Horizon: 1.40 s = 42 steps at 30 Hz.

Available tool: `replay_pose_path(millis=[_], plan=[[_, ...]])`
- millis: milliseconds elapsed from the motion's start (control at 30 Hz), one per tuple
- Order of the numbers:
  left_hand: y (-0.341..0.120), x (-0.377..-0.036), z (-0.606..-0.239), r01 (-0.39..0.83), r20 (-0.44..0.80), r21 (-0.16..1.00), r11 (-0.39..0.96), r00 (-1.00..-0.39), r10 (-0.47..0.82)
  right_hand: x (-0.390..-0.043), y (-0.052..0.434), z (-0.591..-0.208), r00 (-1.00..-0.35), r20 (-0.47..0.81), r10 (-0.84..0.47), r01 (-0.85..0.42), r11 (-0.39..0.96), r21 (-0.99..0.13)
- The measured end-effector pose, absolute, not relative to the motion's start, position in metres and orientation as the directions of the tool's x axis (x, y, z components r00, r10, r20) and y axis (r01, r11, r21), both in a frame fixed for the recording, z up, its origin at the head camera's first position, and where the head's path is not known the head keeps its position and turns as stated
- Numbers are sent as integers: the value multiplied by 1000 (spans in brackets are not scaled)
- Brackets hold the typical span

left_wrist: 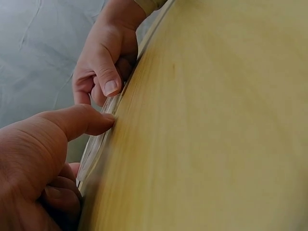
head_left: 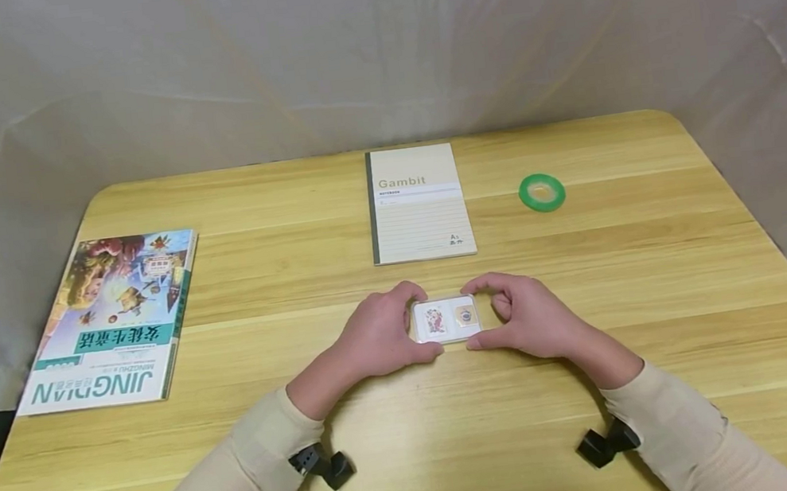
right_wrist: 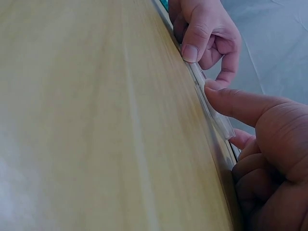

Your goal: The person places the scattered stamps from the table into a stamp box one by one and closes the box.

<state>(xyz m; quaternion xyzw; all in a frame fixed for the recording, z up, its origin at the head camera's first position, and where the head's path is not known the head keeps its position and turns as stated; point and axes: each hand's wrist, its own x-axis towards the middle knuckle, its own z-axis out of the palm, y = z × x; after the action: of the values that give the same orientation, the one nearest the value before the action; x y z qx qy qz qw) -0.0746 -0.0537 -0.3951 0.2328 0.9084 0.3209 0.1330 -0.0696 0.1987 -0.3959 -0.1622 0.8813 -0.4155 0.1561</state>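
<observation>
A small flat clear plastic case (head_left: 450, 321) lies near the middle of the wooden table, with two little printed pictures showing on its white face. My left hand (head_left: 382, 331) grips its left end, thumb at the near edge and forefinger at the far edge. At the other end my right hand (head_left: 526, 315) pinches it the same way. Both wrist views show the case (left_wrist: 94, 150) edge-on, low against the tabletop, with a thumb on its near side. Parts of the fingers behind it are hidden there.
Beyond the case lies a Gambit notebook (head_left: 420, 211). A green ring-shaped roll of tape (head_left: 555, 192) is to its right. At the table's left side rests a colourful picture-covered book (head_left: 113, 319). Pale cloth (head_left: 373, 47) hangs behind the table's far edge (head_left: 248, 166).
</observation>
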Motion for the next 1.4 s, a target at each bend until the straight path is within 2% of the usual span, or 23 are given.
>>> replay_pose_path(millis=[433, 800, 1400], plan=[[-52, -75, -395, 366, -77, 625, 690, -850, 522, -68, 197, -394, -901, -109, -420, -172, 578, -798], [-53, -74, -396, 364, -76, 623, 693, -853, 516, -69, 199, -394, -906, -134, -401, -154, 608, -779], [-49, -74, -396, 387, -64, 595, 704, -851, 521, -67, 201, -396, -912, -81, -403, -183, 575, -797]])
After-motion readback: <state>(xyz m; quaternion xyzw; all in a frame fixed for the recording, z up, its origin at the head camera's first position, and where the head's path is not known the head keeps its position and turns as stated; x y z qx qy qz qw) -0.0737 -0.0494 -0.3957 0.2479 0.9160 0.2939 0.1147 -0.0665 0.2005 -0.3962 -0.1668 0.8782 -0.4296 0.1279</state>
